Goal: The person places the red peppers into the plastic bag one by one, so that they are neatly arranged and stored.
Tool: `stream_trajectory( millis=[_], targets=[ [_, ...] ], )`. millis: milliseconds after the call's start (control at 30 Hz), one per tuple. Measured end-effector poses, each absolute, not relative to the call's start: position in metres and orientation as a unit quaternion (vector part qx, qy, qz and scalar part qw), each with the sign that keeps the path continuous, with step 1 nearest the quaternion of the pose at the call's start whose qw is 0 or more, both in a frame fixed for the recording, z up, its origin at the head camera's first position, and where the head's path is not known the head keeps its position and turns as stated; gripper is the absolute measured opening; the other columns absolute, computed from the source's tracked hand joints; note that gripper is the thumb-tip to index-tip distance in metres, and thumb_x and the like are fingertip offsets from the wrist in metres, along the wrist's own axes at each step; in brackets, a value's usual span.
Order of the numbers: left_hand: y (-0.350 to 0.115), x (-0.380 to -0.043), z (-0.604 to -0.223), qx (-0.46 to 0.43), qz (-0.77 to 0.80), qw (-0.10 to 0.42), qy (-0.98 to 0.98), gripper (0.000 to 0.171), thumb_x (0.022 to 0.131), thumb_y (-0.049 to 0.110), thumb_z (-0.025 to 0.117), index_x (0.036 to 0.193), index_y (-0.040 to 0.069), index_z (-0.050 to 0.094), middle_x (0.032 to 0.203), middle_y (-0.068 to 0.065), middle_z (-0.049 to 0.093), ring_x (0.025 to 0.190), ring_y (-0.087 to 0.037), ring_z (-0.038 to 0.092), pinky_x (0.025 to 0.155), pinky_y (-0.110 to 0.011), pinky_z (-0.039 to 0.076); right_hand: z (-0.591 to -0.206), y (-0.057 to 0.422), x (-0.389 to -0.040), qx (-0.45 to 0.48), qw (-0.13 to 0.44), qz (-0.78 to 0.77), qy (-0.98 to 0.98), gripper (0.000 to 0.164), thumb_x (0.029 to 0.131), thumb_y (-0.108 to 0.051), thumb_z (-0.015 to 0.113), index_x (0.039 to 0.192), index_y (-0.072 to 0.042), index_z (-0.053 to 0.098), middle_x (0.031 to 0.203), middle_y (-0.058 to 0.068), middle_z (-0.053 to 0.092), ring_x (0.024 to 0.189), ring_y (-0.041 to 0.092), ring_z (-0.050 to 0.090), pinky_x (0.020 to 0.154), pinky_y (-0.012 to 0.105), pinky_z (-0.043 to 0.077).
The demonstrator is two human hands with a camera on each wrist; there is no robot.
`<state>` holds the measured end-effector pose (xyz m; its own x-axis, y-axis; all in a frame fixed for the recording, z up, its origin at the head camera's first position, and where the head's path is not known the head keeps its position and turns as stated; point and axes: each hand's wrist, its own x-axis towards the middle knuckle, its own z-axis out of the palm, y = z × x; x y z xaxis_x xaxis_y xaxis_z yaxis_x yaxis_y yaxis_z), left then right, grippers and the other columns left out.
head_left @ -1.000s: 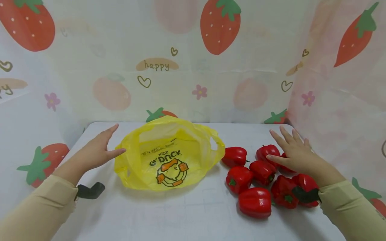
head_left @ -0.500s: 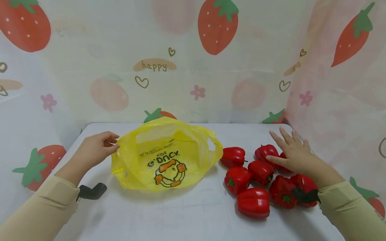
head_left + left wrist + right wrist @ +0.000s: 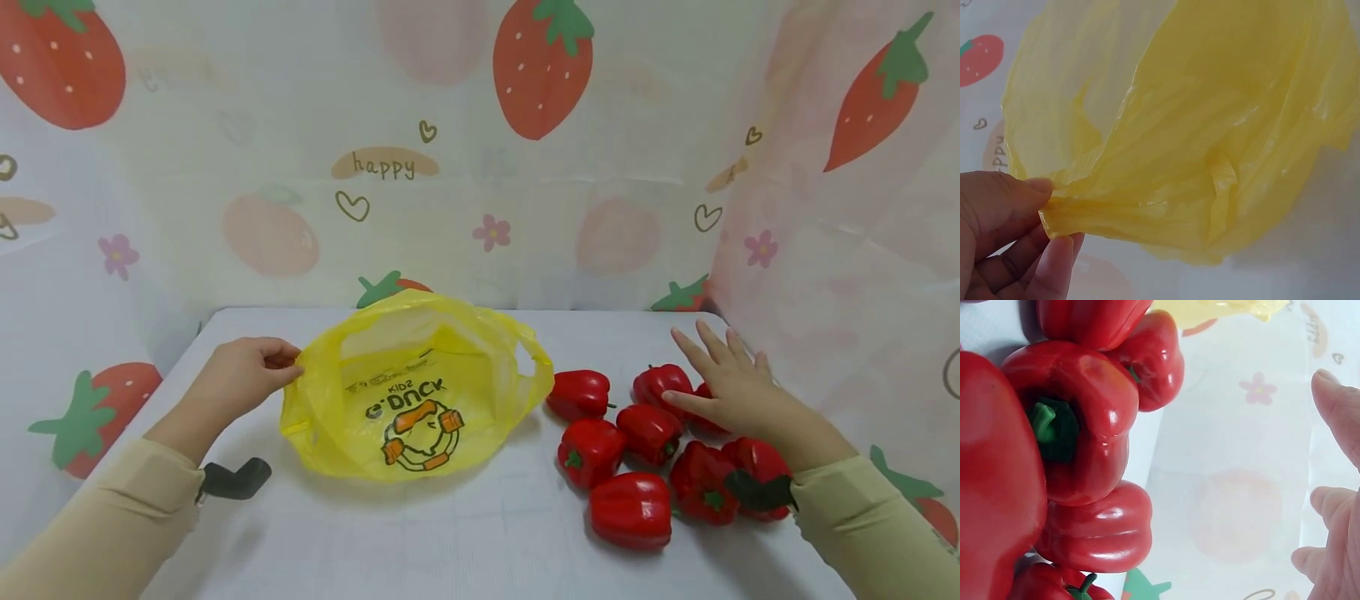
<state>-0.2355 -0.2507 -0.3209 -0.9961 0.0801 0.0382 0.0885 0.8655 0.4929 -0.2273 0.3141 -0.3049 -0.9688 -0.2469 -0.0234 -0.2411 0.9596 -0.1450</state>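
Observation:
A yellow plastic bag (image 3: 420,400) with a printed duck lies with its mouth spread wide toward me. My left hand (image 3: 243,375) pinches the left edge of the bag between thumb and fingers; the left wrist view shows the gathered yellow film (image 3: 1110,215) between the fingertips. Over the red bell peppers (image 3: 648,433) at the right, my right hand (image 3: 738,392) hovers with fingers spread, holding nothing. In the right wrist view, the fingers (image 3: 1335,506) stand apart from the nearest pepper (image 3: 1079,425), which has a green stem.
The peppers sit in a loose cluster on the white table (image 3: 480,542), right beside the bag. Strawberry-patterned cloth (image 3: 465,208) rises behind the table and along both sides. Black wrist mounts (image 3: 236,479) stick out from both sleeves.
My left hand has gone from spread fingers beside the bag to pinching its left edge. My right hand has stayed over the peppers.

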Motion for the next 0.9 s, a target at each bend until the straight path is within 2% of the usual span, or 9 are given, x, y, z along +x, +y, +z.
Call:
stream_trajectory(
  millis=[167,333,600,733,900],
  targets=[
    [-0.248,-0.239,-0.324,-0.038,-0.261,0.002,-0.965,0.031,0.088,0.026,0.060,0.110,0.004,0.061,0.099,-0.012,0.063,0.088,-0.027,0.056,0.078,-0.044,0.050,-0.306,0.315,-0.228,-0.119,0.026,-0.073,0.990,0.100,0.075,-0.068,0.053,0.148,-0.021,0.002,0.149,0.023,-0.003,0.130,0.054,-0.006,0.091,0.075,-0.003],
    [-0.247,-0.242,-0.325,-0.035,-0.266,0.002,-0.963,0.022,0.088,0.024,0.060,0.103,0.007,0.063,0.095,-0.009,0.063,0.083,-0.025,0.054,0.073,-0.039,0.051,-0.307,0.316,-0.229,-0.118,0.029,-0.074,0.990,0.102,0.074,-0.069,0.052,0.148,-0.020,0.002,0.149,0.024,-0.003,0.130,0.054,-0.007,0.091,0.075,-0.003],
    [-0.249,-0.244,-0.325,-0.037,-0.270,0.009,-0.962,0.018,0.089,0.023,0.058,0.098,0.008,0.064,0.091,-0.007,0.063,0.080,-0.023,0.055,0.068,-0.035,0.050,-0.306,0.318,-0.228,-0.118,0.033,-0.080,0.989,0.103,0.074,-0.068,0.054,0.148,-0.020,0.002,0.149,0.024,-0.003,0.130,0.054,-0.004,0.091,0.075,-0.001],
    [-0.249,-0.244,-0.325,-0.035,-0.273,0.010,-0.961,0.018,0.089,0.023,0.058,0.097,0.009,0.064,0.090,-0.006,0.063,0.079,-0.023,0.055,0.066,-0.033,0.049,-0.305,0.321,-0.227,-0.123,0.029,-0.086,0.988,0.101,0.075,-0.065,0.056,0.148,-0.019,0.002,0.149,0.024,-0.003,0.130,0.054,-0.003,0.091,0.076,0.001],
    [-0.248,-0.244,-0.325,-0.033,-0.283,0.003,-0.959,0.019,0.089,0.025,0.058,0.098,0.010,0.063,0.091,-0.006,0.063,0.080,-0.022,0.056,0.067,-0.033,0.049,-0.304,0.328,-0.224,-0.133,0.025,-0.110,0.985,0.096,0.079,-0.052,0.062,0.148,-0.017,0.005,0.149,0.025,-0.001,0.129,0.056,-0.001,0.092,0.075,0.003]
  ],
)
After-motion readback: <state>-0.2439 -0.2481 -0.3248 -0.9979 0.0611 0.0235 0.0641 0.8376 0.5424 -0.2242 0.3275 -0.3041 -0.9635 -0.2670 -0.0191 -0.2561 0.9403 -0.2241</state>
